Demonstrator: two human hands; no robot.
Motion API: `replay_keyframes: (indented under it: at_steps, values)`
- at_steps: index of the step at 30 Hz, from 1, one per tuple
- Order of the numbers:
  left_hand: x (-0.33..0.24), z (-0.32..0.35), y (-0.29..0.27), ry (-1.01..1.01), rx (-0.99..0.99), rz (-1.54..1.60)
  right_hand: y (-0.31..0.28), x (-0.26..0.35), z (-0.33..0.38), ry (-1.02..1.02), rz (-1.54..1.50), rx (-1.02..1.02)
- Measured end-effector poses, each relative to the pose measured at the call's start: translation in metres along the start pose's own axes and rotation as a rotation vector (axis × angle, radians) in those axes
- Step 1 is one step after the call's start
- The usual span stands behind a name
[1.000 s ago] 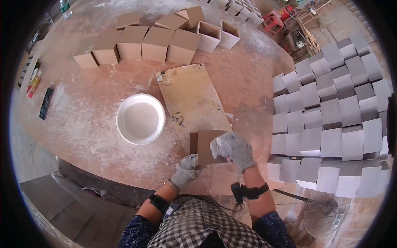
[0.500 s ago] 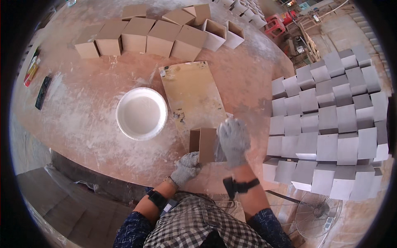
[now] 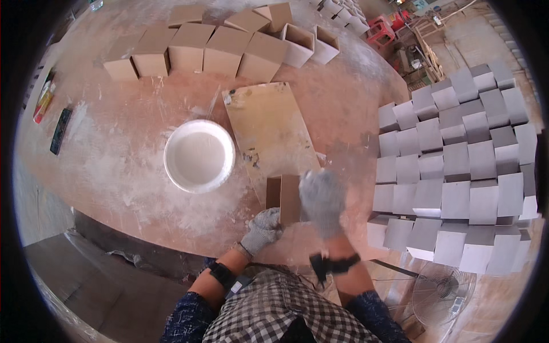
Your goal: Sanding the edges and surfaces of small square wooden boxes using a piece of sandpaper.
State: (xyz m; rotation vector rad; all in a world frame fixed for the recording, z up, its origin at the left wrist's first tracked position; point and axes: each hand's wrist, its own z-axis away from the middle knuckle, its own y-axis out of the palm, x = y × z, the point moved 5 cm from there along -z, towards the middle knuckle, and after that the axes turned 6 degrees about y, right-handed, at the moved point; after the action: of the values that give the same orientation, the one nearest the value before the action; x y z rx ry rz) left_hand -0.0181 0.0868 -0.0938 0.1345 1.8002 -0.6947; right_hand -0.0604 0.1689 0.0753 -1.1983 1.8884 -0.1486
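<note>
A small brown open-ended cardboard box (image 3: pixel 290 198) stands near the table edge in front of me, partly over the lower end of a yellowish board (image 3: pixel 277 128). My left hand (image 3: pixel 263 231), in a grey knit glove, grips the box at its lower left edge. My right hand (image 3: pixel 323 201), gloved the same way, is curled against the box's right side and somewhat blurred; whatever lies in its fingers is hidden. Left of the board sits a white round tub (image 3: pixel 199 156) holding a whitish material.
Several brown boxes (image 3: pixel 191 48) stand in a row at the far side of the table (image 3: pixel 131 171). Stacked grey-white boxes (image 3: pixel 454 163) fill the right. A dark remote-like object (image 3: pixel 60 131) lies far left. A fan (image 3: pixel 443 294) stands lower right; red stools (image 3: pixel 380 33) are beyond.
The whole view has shifted slightly. My right hand has moved a little downward along the box's right side and looks more blurred. My left hand keeps its hold on the box.
</note>
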Motion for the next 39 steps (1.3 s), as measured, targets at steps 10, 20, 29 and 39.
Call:
replay_keyframes:
  at_steps: [10,20,29,39]
  values:
    - [-0.023,-0.007,-0.019,-0.069,-0.003,0.055,0.029,-0.006,-0.023,0.132,-0.879,0.268]
    - [-0.007,-0.002,-0.006,0.009,-0.014,0.101,0.003,0.021,0.001,-0.207,-0.186,0.011]
    - [-0.01,-0.001,-0.007,0.023,0.004,0.131,-0.007,0.029,0.011,-0.202,-0.783,0.222]
    - [-0.02,-0.002,-0.014,0.137,-0.201,0.223,-0.01,0.025,0.022,-0.113,-0.925,0.311]
